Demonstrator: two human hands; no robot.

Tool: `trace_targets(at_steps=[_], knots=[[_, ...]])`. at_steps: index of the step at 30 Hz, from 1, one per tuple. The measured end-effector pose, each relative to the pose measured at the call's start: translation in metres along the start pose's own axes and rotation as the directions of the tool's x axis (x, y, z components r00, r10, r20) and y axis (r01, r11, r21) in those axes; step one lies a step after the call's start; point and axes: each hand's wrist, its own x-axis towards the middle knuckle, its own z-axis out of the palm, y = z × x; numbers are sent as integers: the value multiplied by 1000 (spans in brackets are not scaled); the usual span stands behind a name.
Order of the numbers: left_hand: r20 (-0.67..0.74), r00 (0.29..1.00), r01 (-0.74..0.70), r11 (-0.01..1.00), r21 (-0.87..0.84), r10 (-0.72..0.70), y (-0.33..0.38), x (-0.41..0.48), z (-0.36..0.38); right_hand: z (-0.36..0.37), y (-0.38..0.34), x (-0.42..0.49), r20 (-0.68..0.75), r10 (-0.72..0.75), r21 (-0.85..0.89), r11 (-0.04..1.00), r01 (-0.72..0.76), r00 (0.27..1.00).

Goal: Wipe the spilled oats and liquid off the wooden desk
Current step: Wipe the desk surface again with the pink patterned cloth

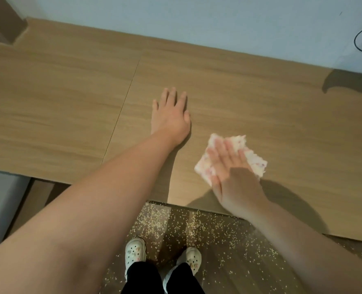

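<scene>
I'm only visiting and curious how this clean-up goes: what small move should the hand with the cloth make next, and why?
Probably a short wipe toward the near edge of the desk. The right hand presses the cloth flat close to that edge, the left hand rests flat on the wood, and oats lie on the floor below.

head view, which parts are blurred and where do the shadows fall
In the head view the right hand and the cloth under it are smeared by motion blur, while the left hand, flat on the desk, is fairly sharp; soft shadows lie on the desk right of the right forearm and in the far right corner; the wide lens bends the desk's edges.
</scene>
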Motion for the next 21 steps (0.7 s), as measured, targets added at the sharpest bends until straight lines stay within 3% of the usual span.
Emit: trace_targets(at_steps=[2,4,7,10,12,14,16,18,21], knots=[[33,999,1,998,60,-3,6,4,9,1,14,-18,18,-254,-47,966,254,967],[39,999,11,993,118,-16,7,5,14,-5,41,-8,39,-263,-73,961,265,964],[32,999,22,991,129,-26,6,4,13,-20,65,40,45,139,-53,989,-136,989],[30,999,21,992,126,-25,8,4,13,-28,59,93,-51,440,32,898,-439,897],[29,999,25,992,127,-29,7,4,14,-30,43,101,-31,402,14,916,-401,915],[28,999,23,991,133,-27,6,5,14,-25,30,87,3,182,-41,982,-182,983],[28,999,18,990,139,-22,6,5,14,-29,39,73,45,26,-35,999,-24,999],[27,999,15,990,140,-19,6,5,13,-32,67,83,40,43,-69,997,-40,998],[25,999,23,989,143,-27,6,4,11,-43,98,128,-43,218,26,976,-217,975]])
